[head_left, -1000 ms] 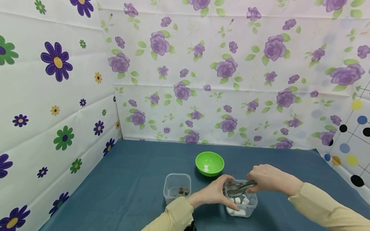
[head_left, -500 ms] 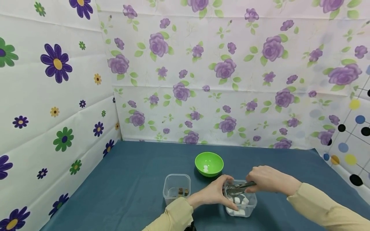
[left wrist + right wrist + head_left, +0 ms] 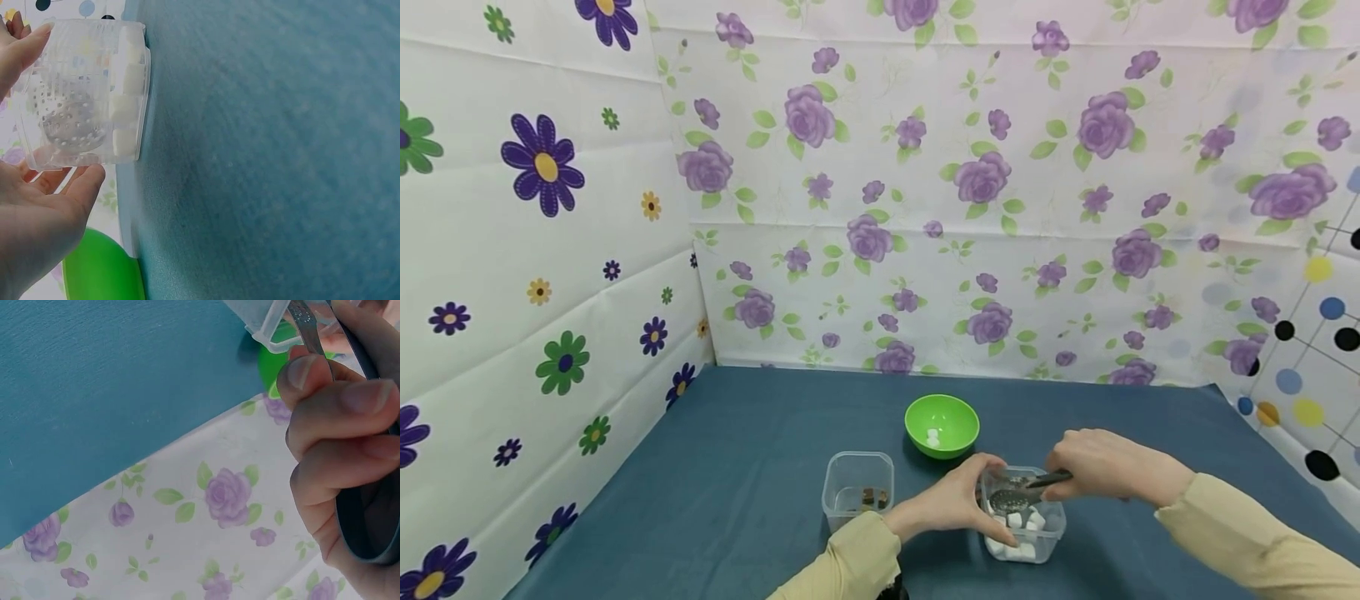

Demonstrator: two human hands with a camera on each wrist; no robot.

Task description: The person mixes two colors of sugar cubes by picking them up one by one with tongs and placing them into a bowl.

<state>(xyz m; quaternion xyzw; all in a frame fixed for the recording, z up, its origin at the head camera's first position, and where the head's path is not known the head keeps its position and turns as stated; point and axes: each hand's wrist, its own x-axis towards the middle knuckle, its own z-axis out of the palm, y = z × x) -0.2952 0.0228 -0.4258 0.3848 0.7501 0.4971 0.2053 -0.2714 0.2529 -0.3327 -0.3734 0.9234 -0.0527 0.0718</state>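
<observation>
- Floral-printed sheets wall in a blue cloth-covered table, where a person in pale yellow sleeves works over a clear tub of white cubes at the near edge.
- Left hand wraps the tub's left wall, thumb on the far side and fingers on the near side, as the left wrist view shows, steadying it on the cloth.
- Right hand is curled round the dark handle of a perforated metal scoop, whose round head sits inside the tub just above the cubes.
- Green bowl stands just behind the tub and holds a white piece or two; a second clear tub with a few brown pieces sits to the left, near the left sleeve.
- Risk, as judged: the tub looks light, so a hard dig with the scoop could tip or skid it if the left hand's hold slackens.
- Risk, as judged: cubes may roll off the shallow scoop head when it is lifted toward the bowl, landing on the cloth between the two.
- Risk, as judged: the scoop head could catch the tub's rim on the way out and spill what it carries.
</observation>
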